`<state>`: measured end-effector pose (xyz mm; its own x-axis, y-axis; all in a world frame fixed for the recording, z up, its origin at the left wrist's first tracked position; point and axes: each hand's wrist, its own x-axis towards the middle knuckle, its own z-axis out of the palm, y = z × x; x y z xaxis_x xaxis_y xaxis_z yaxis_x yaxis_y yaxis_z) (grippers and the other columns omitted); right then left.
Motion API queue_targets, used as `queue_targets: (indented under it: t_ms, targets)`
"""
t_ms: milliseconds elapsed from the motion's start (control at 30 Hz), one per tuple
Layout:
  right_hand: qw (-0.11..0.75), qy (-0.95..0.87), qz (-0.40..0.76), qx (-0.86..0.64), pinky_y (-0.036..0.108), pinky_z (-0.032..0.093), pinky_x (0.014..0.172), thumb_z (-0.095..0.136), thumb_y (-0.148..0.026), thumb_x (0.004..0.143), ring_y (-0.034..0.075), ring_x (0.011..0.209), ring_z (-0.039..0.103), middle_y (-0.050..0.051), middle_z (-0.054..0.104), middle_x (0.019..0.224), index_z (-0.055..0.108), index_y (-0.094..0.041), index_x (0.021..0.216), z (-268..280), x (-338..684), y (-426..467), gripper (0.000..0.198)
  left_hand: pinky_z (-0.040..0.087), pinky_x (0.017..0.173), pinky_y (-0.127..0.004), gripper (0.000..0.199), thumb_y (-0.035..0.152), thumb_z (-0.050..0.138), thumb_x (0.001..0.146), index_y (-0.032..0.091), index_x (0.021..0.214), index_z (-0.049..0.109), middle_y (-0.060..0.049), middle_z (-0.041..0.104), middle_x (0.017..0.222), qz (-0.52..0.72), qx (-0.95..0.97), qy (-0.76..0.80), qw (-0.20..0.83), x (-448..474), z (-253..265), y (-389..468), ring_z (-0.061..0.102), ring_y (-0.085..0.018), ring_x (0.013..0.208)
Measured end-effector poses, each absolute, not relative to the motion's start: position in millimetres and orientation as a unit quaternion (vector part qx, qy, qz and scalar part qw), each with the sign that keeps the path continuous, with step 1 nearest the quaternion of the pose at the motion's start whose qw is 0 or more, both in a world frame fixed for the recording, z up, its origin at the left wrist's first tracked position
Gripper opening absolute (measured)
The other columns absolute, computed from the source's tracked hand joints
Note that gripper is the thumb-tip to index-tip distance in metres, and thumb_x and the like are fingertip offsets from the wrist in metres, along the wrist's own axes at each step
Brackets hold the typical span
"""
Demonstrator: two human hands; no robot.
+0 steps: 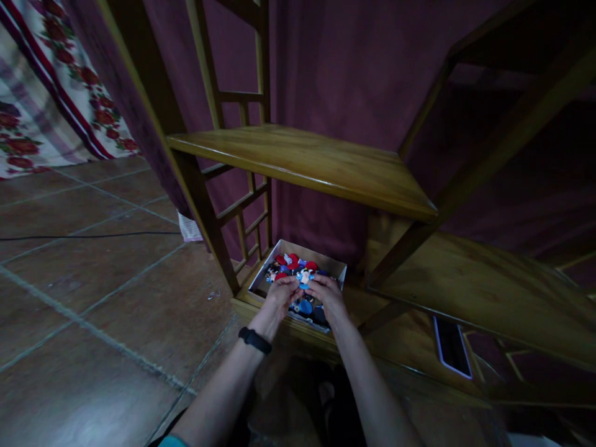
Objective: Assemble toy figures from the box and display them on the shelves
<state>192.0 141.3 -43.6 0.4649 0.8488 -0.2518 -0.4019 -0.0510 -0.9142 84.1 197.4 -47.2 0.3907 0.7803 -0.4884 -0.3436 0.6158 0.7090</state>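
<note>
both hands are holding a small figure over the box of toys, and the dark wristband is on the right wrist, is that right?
One thing is off: the head view shows the dark wristband on the left wrist, not the right. The left hand and right hand do hold a small figure over the box of toys.

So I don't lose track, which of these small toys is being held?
The light-blue and white toy, between the left hand and right hand; the others lie in the box.
</note>
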Motion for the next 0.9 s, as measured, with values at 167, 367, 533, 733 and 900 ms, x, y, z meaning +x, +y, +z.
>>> queue_targets:
  t_ms: [167, 367, 533, 733, 900]
  targets:
    - [0.684, -0.181, 0.478, -0.521, 0.031, 0.052, 0.069, 0.073, -0.027, 0.055, 0.016, 0.071, 0.063, 0.003, 0.068, 0.076, 0.067, -0.017, 0.073, -49, 193, 142, 0.022, 0.052, 0.053, -0.021, 0.009, 0.002, 0.057, 0.071, 0.011, 0.070, 0.057, -0.001, 0.059, 0.057, 0.359, 0.236, 0.410, 0.805, 85, -46, 196, 0.057, -0.008, 0.050]
    - [0.701, -0.150, 0.492, -0.495, 0.032, 0.052, 0.068, 0.070, -0.024, 0.057, 0.015, 0.067, 0.063, 0.002, 0.068, 0.075, 0.063, -0.018, 0.074, -58, 198, 142, 0.019, 0.053, 0.057, -0.021, 0.008, 0.004, 0.058, 0.072, 0.011, 0.074, 0.059, -0.003, 0.062, 0.062, 0.345, 0.243, 0.390, 0.818, 84, -43, 195, 0.059, -0.008, 0.054]
    - [0.697, -0.125, 0.508, -0.491, 0.028, 0.051, 0.063, 0.069, -0.021, 0.057, 0.014, 0.063, 0.062, 0.001, 0.067, 0.070, 0.061, -0.018, 0.073, -65, 199, 143, 0.019, 0.052, 0.055, -0.019, 0.011, 0.002, 0.058, 0.071, 0.011, 0.075, 0.059, -0.001, 0.061, 0.060, 0.353, 0.256, 0.394, 0.809, 86, -39, 191, 0.059, -0.007, 0.053]
    - [0.709, -0.111, 0.503, -0.481, 0.026, 0.051, 0.060, 0.069, -0.018, 0.055, 0.013, 0.062, 0.062, 0.000, 0.066, 0.069, 0.060, -0.018, 0.072, -66, 195, 145, 0.019, 0.051, 0.053, -0.018, 0.011, 0.003, 0.063, 0.066, 0.011, 0.072, 0.058, -0.001, 0.061, 0.060, 0.375, 0.273, 0.407, 0.787, 88, -40, 189, 0.058, -0.008, 0.051]
    - [0.708, -0.114, 0.499, -0.486, 0.027, 0.051, 0.062, 0.068, -0.019, 0.055, 0.013, 0.063, 0.061, 0.000, 0.066, 0.071, 0.060, -0.018, 0.072, -63, 191, 144, 0.019, 0.050, 0.053, -0.019, 0.011, 0.005, 0.064, 0.065, 0.011, 0.072, 0.058, 0.000, 0.058, 0.055, 0.369, 0.265, 0.417, 0.787, 87, -45, 191, 0.056, -0.007, 0.048]
